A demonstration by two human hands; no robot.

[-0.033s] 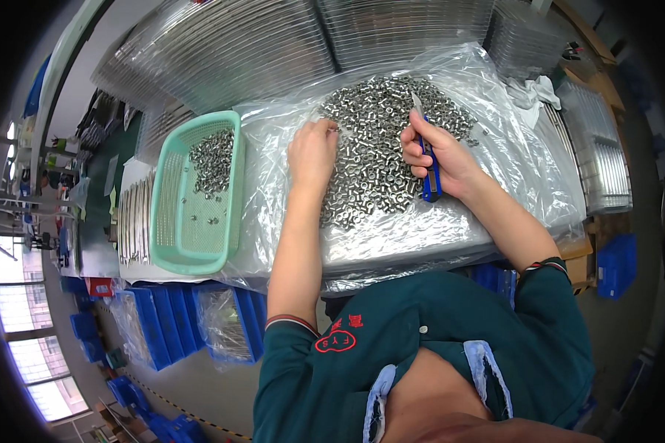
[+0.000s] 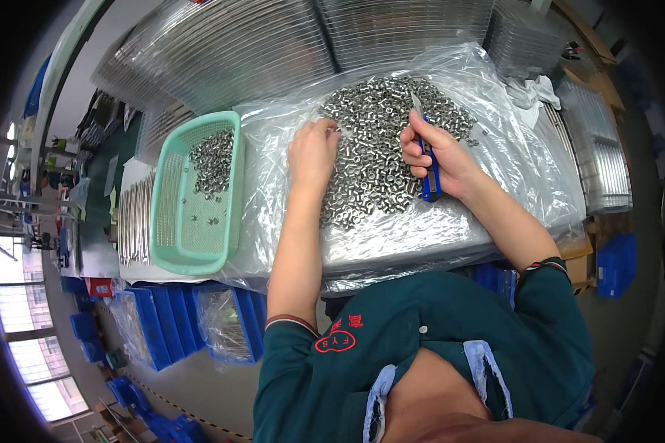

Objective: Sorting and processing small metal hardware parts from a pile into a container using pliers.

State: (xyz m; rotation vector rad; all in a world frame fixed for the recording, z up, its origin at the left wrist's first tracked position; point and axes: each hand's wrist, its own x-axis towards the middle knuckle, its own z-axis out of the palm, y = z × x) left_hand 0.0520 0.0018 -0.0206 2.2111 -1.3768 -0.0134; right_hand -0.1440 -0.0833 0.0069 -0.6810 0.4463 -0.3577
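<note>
Right then, the left hand [image 2: 312, 151] was laid palm-down on the heap of small metal parts [image 2: 377, 140], fingers curled together and pressed into the pile, with a single part apparently pinched at the fingertips [image 2: 331, 127], though that could not be told for certain. The heap was spread directly beneath that hand and ran out to its right, all the way across to the other hand.

The right hand [image 2: 437, 155] was closed firmly around a blue-handled knife [image 2: 426, 159], the handle gripped in the fist and the pale blade pointed up and away from the wrist, over the far part of the pile. The two hands were kept apart, with a band of metal parts seen between them.

Everything was rested on a clear plastic sheet [image 2: 510, 140], which was spread under the pile and bunched beyond the right hand. To the left of the left hand, just past the sheet's edge, a green plastic basket [image 2: 171, 214] was set, and a smaller cluster of the same parts was gathered in its far end, with a few strays scattered in the middle. Beyond both hands, stacks of ribbed clear trays [image 2: 273, 52] were piled. Below the left forearm, blue bins [image 2: 162, 317] were lined up under the bench edge.
</note>
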